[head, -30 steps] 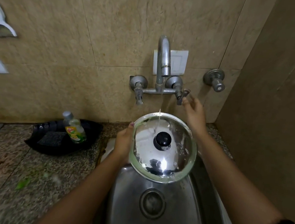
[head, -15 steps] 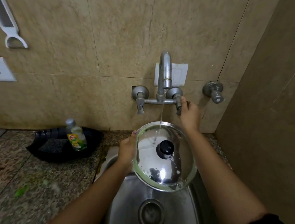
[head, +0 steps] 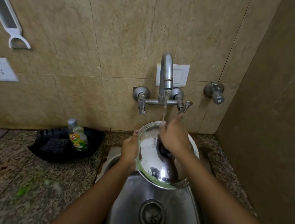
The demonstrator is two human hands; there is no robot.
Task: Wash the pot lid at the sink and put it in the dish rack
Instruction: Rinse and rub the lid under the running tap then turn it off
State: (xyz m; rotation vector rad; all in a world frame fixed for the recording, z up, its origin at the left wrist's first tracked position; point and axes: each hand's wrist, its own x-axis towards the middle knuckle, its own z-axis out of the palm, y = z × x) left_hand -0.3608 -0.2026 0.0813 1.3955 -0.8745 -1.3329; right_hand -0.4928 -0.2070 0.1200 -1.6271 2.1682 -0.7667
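Note:
A round steel pot lid (head: 150, 158) with a green-tinted rim and a black knob is held tilted over the steel sink (head: 132, 202). My left hand (head: 130, 150) grips its left rim. My right hand (head: 173, 137) lies on the lid's top face over the black knob, fingers spread, directly under the water stream running from the tap (head: 166, 72). The knob is mostly hidden by that hand. No dish rack is in view.
A black tray (head: 87, 153) on the granite counter at the left holds a dish-soap bottle (head: 77, 136) and a dark scrub pad (head: 55, 145). The tap's two levers (head: 184, 106) stick out from the tiled wall. A brown wall closes the right side.
My right hand left the right tap lever and came down onto the lid's top. The water stream has become stronger.

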